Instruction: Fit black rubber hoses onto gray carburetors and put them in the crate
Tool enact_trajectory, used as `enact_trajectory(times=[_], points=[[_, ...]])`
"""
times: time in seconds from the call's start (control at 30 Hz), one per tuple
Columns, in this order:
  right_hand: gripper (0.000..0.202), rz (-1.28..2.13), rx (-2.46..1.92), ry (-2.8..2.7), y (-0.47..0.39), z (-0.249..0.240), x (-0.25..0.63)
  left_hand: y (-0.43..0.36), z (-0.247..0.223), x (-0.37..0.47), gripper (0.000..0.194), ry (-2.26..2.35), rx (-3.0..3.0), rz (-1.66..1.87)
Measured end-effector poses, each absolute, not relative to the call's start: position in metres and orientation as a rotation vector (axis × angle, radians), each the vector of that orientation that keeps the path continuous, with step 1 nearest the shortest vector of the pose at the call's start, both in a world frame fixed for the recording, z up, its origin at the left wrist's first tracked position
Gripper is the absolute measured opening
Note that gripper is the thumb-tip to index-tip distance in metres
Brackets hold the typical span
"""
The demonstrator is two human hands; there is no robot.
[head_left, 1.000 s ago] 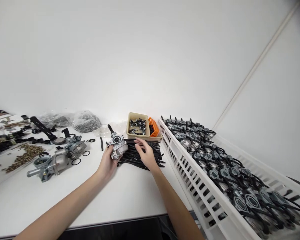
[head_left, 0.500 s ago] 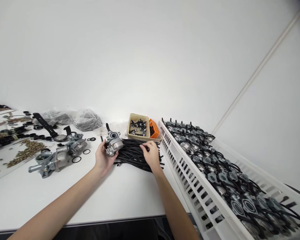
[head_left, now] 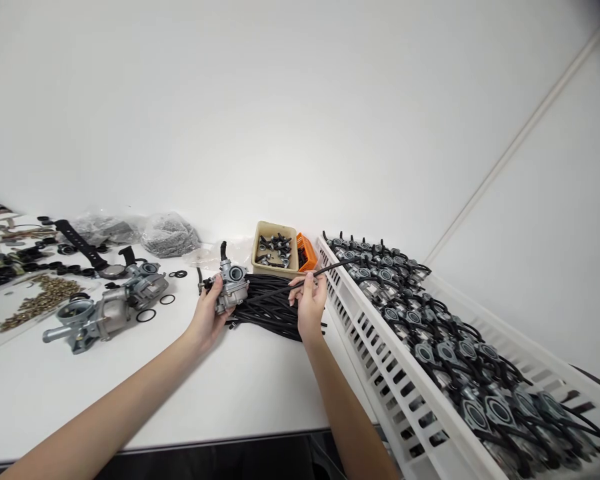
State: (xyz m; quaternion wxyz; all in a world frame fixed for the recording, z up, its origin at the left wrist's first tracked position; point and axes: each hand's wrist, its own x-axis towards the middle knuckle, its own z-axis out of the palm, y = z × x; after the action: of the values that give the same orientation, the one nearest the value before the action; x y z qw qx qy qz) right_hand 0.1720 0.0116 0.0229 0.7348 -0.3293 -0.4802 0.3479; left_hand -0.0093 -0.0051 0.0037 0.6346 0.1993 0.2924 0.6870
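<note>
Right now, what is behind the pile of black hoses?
Behind the black hoses sit a beige box of small parts and an orange basket; what the box covers cannot be seen.

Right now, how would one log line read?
Left fingers: hold silvery metal carburetor; right fingers: hold thin black tube; between: pile of black tubes

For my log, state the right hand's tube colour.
The tube is black; see the head view.

Dull metal carburetor [head_left: 234, 294], matt rubber tube [head_left: 334, 267]
</note>
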Motion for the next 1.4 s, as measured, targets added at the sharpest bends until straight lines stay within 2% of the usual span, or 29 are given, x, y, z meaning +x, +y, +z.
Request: enact_trajectory(times=[0.13, 0.43, 0.63, 0.8, 0.9, 1.03, 1.13, 1.2, 1.3, 1.33, 1.4], points=[[0.030, 0.719, -0.699, -1.122, 0.005, 0.024, 0.166, -0.003, 0.000, -0.009, 0.035, 0.729, 0.513, 1.578], [0.027, 0.649, -0.717, -1.155, 0.004, 0.021, 0.164, -0.006, 0.000, -0.008, 0.034, 0.732, 0.572, 1.579], [0.041, 0.739, -0.825, -1.108, 0.002, 0.023, 0.167, -0.007, 0.002, -0.010, 0.029, 0.755, 0.525, 1.567], [0.029, 0.629, -0.934, -0.983, 0.009, 0.026, 0.179, -0.006, 0.002, -0.012, 0.031, 0.710, 0.544, 1.563], [0.033, 0.650, -0.960, -0.933, 0.015, 0.025, 0.183, -0.005, 0.003, -0.014, 0.029, 0.664, 0.565, 1.578], [0.046, 0.805, -1.055, -1.138, 0.023, 0.011, 0.181, -0.006, 0.007, -0.015, 0.024, 0.643, 0.586, 1.591], [0.052, 0.683, -1.131, -1.418, 0.023, -0.001, 0.177, -0.006, 0.009, -0.015, 0.023, 0.651, 0.572, 1.603], [0.040, 0.544, -1.156, -1.612, 0.020, -0.004, 0.175, -0.006, 0.009, -0.015, 0.023, 0.652, 0.571, 1.605], [0.010, 0.427, -1.105, -1.968, 0.011, 0.001, 0.173, -0.005, 0.006, -0.016, 0.023, 0.659, 0.578, 1.605], [0.005, 0.386, -1.079, -2.095, 0.008, 0.004, 0.172, -0.004, 0.005, -0.016, 0.023, 0.662, 0.580, 1.608], [0.011, 0.274, -1.066, -2.294, 0.002, 0.008, 0.170, -0.004, 0.003, -0.017, 0.023, 0.662, 0.582, 1.610]])
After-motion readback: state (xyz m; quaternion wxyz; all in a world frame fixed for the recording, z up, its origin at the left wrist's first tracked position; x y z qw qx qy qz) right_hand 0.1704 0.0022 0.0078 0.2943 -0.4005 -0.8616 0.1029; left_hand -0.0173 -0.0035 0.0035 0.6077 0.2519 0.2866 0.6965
